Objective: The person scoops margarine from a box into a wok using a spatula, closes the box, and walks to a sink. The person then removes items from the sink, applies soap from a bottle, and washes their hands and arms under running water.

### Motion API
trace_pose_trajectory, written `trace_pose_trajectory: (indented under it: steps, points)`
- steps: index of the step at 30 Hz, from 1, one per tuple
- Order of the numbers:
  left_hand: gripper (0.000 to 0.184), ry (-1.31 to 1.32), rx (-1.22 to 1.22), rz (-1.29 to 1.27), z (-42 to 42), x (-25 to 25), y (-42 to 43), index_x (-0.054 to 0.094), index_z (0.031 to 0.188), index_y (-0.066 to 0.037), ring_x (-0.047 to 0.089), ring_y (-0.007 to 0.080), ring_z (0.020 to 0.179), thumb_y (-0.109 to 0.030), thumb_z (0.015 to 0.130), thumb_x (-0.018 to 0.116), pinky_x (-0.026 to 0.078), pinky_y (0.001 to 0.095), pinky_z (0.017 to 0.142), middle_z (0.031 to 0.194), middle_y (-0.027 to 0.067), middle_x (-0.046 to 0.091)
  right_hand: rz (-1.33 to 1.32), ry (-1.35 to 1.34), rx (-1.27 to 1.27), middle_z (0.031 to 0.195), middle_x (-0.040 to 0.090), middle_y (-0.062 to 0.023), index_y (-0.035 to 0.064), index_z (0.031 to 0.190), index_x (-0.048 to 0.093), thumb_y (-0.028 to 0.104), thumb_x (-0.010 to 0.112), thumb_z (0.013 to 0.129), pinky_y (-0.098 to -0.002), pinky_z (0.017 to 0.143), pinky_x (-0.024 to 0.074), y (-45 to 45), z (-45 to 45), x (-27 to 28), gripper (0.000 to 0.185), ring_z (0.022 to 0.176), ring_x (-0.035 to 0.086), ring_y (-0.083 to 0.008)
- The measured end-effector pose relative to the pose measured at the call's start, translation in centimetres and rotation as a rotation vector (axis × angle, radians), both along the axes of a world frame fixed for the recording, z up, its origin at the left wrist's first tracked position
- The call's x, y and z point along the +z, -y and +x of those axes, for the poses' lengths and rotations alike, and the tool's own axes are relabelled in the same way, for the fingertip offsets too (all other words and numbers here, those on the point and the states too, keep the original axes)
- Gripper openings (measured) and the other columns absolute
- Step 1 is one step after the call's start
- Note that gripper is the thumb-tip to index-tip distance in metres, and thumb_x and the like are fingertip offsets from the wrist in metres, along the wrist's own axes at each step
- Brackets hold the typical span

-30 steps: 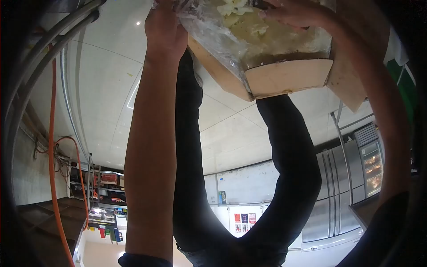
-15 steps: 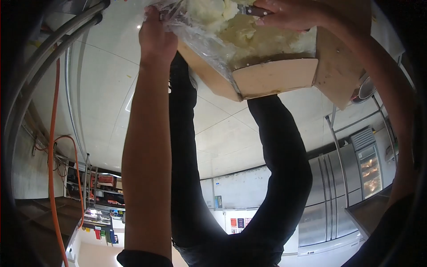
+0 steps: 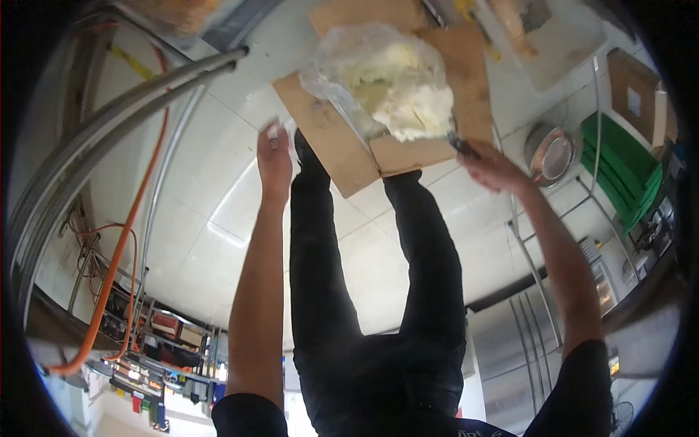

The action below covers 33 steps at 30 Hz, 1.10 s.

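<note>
My right hand [image 3: 489, 166] is closed around the handle of a dark-handled tool [image 3: 460, 144]. Its far end is hidden at a large pale, creamy lump [image 3: 416, 109], and I cannot make out the blade's shape. The lump shows over a cardboard box [image 3: 331, 135] with spread flaps. Inside the box, a clear plastic liner [image 3: 325, 84] surrounds more of the creamy mass. To the left of the box, my left hand [image 3: 274, 156] is raised with its fingers bent but apart, off the liner. Something pale shows near its fingertips, too blurred to name.
Curved metal tubes [image 3: 131, 116] and an orange hose [image 3: 135, 240] run along the left. A round metal bowl [image 3: 551, 154] and a green item [image 3: 622, 171] are at the right. My legs [image 3: 317, 255] stand close to the box on the tiled floor.
My left hand has let go of the plastic liner and moved away from the box. My right hand has drawn back with the tool, and the creamy lump now shows at its end. The view has widened.
</note>
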State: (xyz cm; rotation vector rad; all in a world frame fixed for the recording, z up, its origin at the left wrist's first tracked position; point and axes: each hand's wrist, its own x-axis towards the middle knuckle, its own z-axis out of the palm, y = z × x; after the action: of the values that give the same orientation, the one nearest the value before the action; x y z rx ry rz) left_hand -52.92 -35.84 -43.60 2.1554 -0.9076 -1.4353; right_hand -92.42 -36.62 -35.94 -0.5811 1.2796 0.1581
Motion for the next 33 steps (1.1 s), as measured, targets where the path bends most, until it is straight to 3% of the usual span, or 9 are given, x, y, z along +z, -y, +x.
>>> trace_pose_trajectory:
  steps: [2,5,8,12,16,26,28,30,33]
  points:
    - [0.036,0.118,-0.141,0.081,3.7,4.4,-3.9,0.053,0.119,-0.003,0.054,0.0138,0.077,-0.030,0.097,0.046,0.044,0.0298,0.072,0.081,0.0041,0.059,0.007,-0.022,-0.086,0.054,0.039,0.0064,0.0126,0.094,0.047,0.034,0.058,0.091,-0.0218,0.032,0.0273,-0.7,1.0,6.7,0.024,0.039,0.034,-0.0026]
    - [0.039,0.234,-0.162,0.152,9.4,11.8,-9.9,0.056,0.111,-0.003,0.061,0.0300,0.073,-0.037,0.093,0.050,0.047,0.0411,0.068,0.077,0.0143,0.062,-0.060,0.068,-0.171,0.055,0.038,0.0075,0.0135,0.093,0.048,0.028,0.055,0.094,-0.0208,0.032,0.0263,-0.6,3.4,17.6,0.016,0.039,0.033,-0.0022]
    - [0.028,0.181,0.070,0.056,14.2,20.5,-15.9,0.059,0.105,-0.006,0.059,0.0153,0.063,-0.030,0.093,0.054,0.046,0.0314,0.060,0.069,0.0063,0.062,-0.143,0.181,-0.128,0.055,0.039,0.0069,0.0127,0.091,0.047,0.025,0.056,0.093,-0.0209,0.034,0.0280,0.1,7.3,29.1,0.015,0.040,0.035,-0.0029]
    - [0.025,0.134,0.311,0.019,18.6,30.4,-23.2,0.060,0.106,-0.006,0.061,0.0136,0.064,-0.025,0.091,0.057,0.048,0.0276,0.058,0.071,0.0077,0.064,-0.227,0.281,-0.058,0.055,0.042,0.0030,0.0098,0.095,0.045,0.021,0.056,0.093,-0.0219,0.034,0.0271,1.7,13.5,42.7,0.016,0.041,0.038,-0.0050]
    - [0.026,0.084,0.601,0.061,21.3,33.9,-31.6,0.057,0.109,-0.006,0.059,0.0136,0.059,-0.025,0.091,0.056,0.046,0.0264,0.049,0.075,0.0090,0.064,-0.354,0.356,-0.019,0.055,0.040,0.0031,0.0088,0.097,0.045,0.018,0.053,0.094,-0.0221,0.034,0.0253,4.4,23.4,57.0,0.013,0.041,0.036,-0.0044]
    - [0.030,-0.178,0.844,0.231,19.0,30.5,-40.3,0.058,0.105,-0.005,0.061,0.0157,0.058,-0.027,0.085,0.060,0.046,0.0276,0.046,0.073,0.0099,0.065,-0.916,0.613,0.026,0.053,0.034,0.0041,0.0047,0.093,0.049,0.047,0.038,0.097,-0.0221,0.032,0.0213,16.5,53.4,72.9,0.044,0.037,0.029,-0.0036]
    - [0.031,-0.203,0.807,0.227,18.7,30.3,-40.3,0.058,0.106,-0.005,0.061,0.0162,0.059,-0.027,0.085,0.061,0.046,0.0277,0.047,0.075,0.0105,0.066,-1.142,0.420,0.121,0.057,0.049,-0.0042,0.0008,0.094,0.054,0.046,0.041,0.095,-0.0298,0.040,0.0379,20.1,58.9,72.9,0.047,0.044,0.048,-0.0154]
    - [0.032,-0.231,0.838,0.192,18.8,30.3,-40.1,0.057,0.107,-0.005,0.061,0.0162,0.058,-0.027,0.085,0.060,0.047,0.0280,0.048,0.075,0.0109,0.066,-1.586,0.091,0.255,0.075,0.064,-0.0199,-0.0036,0.096,0.059,0.041,0.046,0.093,-0.0423,0.064,0.0497,22.6,64.1,71.6,0.047,0.069,0.063,-0.0354]
    - [0.032,-0.233,0.900,0.152,19.4,30.7,-39.3,0.057,0.107,-0.004,0.061,0.0160,0.057,-0.027,0.085,0.060,0.047,0.0277,0.047,0.074,0.0106,0.066,-1.811,-0.143,0.368,0.094,0.063,-0.0301,-0.0060,0.097,0.060,0.036,0.049,0.091,-0.0489,0.084,0.0454,22.9,68.8,69.8,0.044,0.092,0.059,-0.0468]
